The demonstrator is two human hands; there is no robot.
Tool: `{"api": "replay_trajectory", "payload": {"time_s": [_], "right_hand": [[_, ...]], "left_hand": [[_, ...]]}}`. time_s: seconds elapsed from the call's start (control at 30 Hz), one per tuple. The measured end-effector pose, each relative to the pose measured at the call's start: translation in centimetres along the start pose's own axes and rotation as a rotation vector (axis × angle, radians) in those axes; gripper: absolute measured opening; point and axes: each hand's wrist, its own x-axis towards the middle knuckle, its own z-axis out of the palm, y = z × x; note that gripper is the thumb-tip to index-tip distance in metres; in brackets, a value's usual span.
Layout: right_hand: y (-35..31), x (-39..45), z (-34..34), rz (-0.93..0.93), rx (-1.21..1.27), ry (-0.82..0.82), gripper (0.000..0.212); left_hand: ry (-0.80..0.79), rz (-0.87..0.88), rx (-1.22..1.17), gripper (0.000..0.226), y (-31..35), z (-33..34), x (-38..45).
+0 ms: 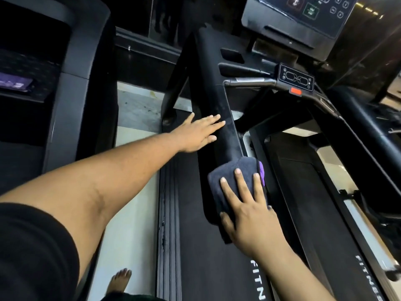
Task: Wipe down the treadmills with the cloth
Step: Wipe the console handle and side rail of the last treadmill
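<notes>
A bare foot (119, 281) stands on the pale floor (132, 224) at the bottom edge, beside the treadmill's belt (206, 246).

Just above it, the right hand (249, 211) lies flat on the cloth (234, 181), fingers (239, 183) straight and spread, the thumb tucked along the cloth's near edge. It presses rather than clenches. The dark cloth, with a purple trim showing on its right side, is draped over the near end of the left handrail (217, 118).

Farther up the same rail, the left hand (197, 133) reaches out on a nearly straight arm. Its fingers are extended and loose, resting against the rail's outer side and holding nothing; it seems to be steadying.

As for progress, the wipe looks to be in its early or middle part. The rail ahead of the cloth shows a pale, dusty film, so that stretch seems still to be done. Beyond it, the small control panel (296, 77) with its red stop button (295, 91), the console (303, 14) and the right rail (358, 131) bear no cloth now. A second treadmill (71, 83) at left also remains, as far as can be judged.
</notes>
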Motion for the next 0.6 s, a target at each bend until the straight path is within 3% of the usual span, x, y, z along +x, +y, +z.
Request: {"api": "replay_trajectory", "payload": {"time_s": [0.17,0.27,0.43,0.5,0.6], "right_hand": [[-0.8,7.5,-0.7,-0.03,-0.061,0.115,0.059],[-1.7,11.5,-2.3,-0.019,-0.067,0.092,0.059],[-2.9,3.2,1.1,-0.166,-0.315,0.116,0.07],[-3.4,1.8,1.8,-0.214,-0.425,0.067,0.068],[-6.2,6.6,1.3,-0.252,-0.643,-0.084,0.061]], "left_hand": [[-0.008,0.057,0.045,0.064,-2.2,0.6,0.7],[-0.001,0.049,0.045,0.063,-2.9,-0.5,1.7],[-0.068,0.076,0.064,0.063,-2.3,-0.6,1.4],[-0.059,0.085,0.065,0.064,-2.6,-1.0,1.6],[-0.031,0.062,0.029,0.063,-3.3,-0.4,1.5]]}}
